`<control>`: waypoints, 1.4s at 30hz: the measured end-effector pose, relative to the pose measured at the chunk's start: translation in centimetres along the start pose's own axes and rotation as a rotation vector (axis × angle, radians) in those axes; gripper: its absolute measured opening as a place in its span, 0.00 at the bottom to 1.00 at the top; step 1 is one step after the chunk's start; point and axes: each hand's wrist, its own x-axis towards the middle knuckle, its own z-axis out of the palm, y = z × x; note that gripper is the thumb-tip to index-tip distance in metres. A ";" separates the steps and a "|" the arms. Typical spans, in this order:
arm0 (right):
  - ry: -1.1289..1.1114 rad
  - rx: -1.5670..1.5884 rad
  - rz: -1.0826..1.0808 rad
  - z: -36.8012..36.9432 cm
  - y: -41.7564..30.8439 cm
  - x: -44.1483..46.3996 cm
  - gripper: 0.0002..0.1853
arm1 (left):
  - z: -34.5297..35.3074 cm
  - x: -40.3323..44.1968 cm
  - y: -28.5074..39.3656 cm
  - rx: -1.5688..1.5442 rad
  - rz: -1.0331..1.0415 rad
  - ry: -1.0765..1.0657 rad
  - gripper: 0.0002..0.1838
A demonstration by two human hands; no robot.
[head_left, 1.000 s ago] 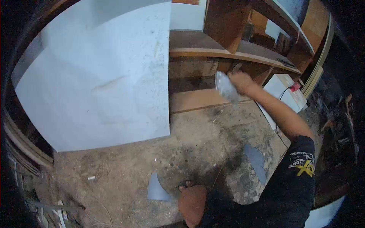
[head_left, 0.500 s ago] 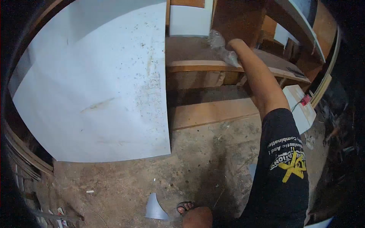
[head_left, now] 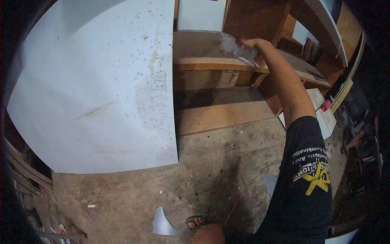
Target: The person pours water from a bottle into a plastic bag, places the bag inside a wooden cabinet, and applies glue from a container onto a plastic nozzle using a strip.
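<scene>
My right hand [head_left: 256, 45] reaches over a brown wooden shelf [head_left: 199, 46] with a pale front edge. Its fingers are closed on a crumpled clear plastic bag [head_left: 230, 45], which hangs to the left of the hand and over the shelf. Part of the fingers is hidden by the wrist and the plastic, and what the bag contains, if anything, I cannot make out. My left hand is out of view.
A large white sheet [head_left: 118, 93] with brown specks stands at the left. A white box [head_left: 321, 107] with a red item sits right of the shelf. On the concrete floor lies a grey curved offcut [head_left: 163, 223] beside my sandalled foot [head_left: 196, 222].
My right hand and the plastic bag have shifted slightly, with the bag now more spread out beside the hand. The view has moved a little; the shelf and sheet appear otherwise unchanged.
</scene>
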 end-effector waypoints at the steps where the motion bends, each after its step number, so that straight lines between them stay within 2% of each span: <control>1: 0.019 0.062 0.060 0.2 0.2 0.5 0.47 | 0.0 -0.1 -0.1 0.003 -0.001 0.002 0.26; 2: 0.039 0.125 0.119 0.3 0.3 1.3 0.48 | -0.1 -0.1 -0.1 0.006 -0.002 0.004 0.26; 5: 0.023 0.003 -0.107 0.5 2.3 10.3 0.46 | -0.2 -0.4 -0.2 0.014 -0.008 0.016 0.26; 6: -0.003 -0.016 -0.114 0.5 2.5 12.8 0.45 | -0.3 -0.5 -0.3 0.016 -0.010 0.021 0.26; 8: 0.002 -0.131 -0.132 0.8 1.1 10.1 0.42 | -0.5 -0.8 -0.4 0.022 -0.019 0.036 0.26; 11: 0.172 -0.446 -0.250 1.7 -1.5 3.7 0.38 | -1.0 -1.3 -0.8 0.029 -0.031 0.063 0.26; 13: 0.445 -0.452 -0.435 2.7 -2.8 0.3 0.36 | -1.4 -1.8 -1.2 0.032 -0.037 0.082 0.26; 14: 0.626 -0.341 -0.593 3.6 -3.0 -1.4 0.35 | -1.8 -1.9 -1.3 0.036 -0.041 0.096 0.26; 16: 1.244 0.056 -1.353 7.3 -2.1 -4.5 0.17 | -2.5 -2.7 -1.7 0.043 -0.063 0.130 0.26; 17: 1.330 0.202 -1.429 10.2 -2.1 -9.0 0.07 | -2.9 -3.0 -2.0 0.046 -0.070 0.156 0.26; 18: 1.074 0.311 -1.474 14.0 -0.2 -14.0 0.14 | -3.4 -3.3 -2.4 0.053 -0.084 0.184 0.26; 21: 0.376 0.551 -1.889 27.4 4.7 -23.7 0.12 | -4.6 -4.6 -3.9 0.077 -0.146 0.265 0.26; 23: -0.118 0.757 -2.066 36.4 7.1 -29.7 0.11 | -5.4 -6.1 -5.3 0.095 -0.196 0.311 0.26; 26: -0.655 1.060 -1.961 47.0 8.0 -38.3 0.10 | -6.1 -10.4 -7.4 0.113 -0.280 0.412 0.26; 29: -0.990 1.049 -1.996 53.1 6.1 -46.4 0.10 | -4.2 -18.5 -8.5 0.114 -0.423 0.580 0.26; 30: -1.038 1.111 -2.060 54.2 4.6 -48.8 0.11 | -2.8 -21.7 -8.6 0.114 -0.481 0.649 0.26; 32: -1.056 1.078 -2.121 55.0 2.4 -52.5 0.11 | 0.8 -28.2 -8.1 0.125 -0.617 0.789 0.26; 34: -1.187 0.968 -2.197 55.0 -0.4 -54.1 0.12 | 5.6 -33.6 -7.1 0.122 -0.772 0.930 0.26; 35: -1.146 0.964 -2.254 54.2 -1.8 -54.9 0.12 | 8.3 -36.1 -6.6 0.118 -0.858 1.008 0.26; 36: -1.100 0.786 -2.345 54.7 -2.5 -54.7 0.12 | 11.3 -38.2 -6.1 0.112 -0.948 1.082 0.26; 40: -1.151 0.583 -2.287 55.6 -2.2 -55.1 0.11 | 23.5 -45.1 -4.5 0.113 -1.253 1.351 0.26; 42: -1.230 0.398 -2.152 55.0 -0.4 -54.7 0.10 | 29.0 -46.4 -4.5 0.130 -1.360 1.461 0.26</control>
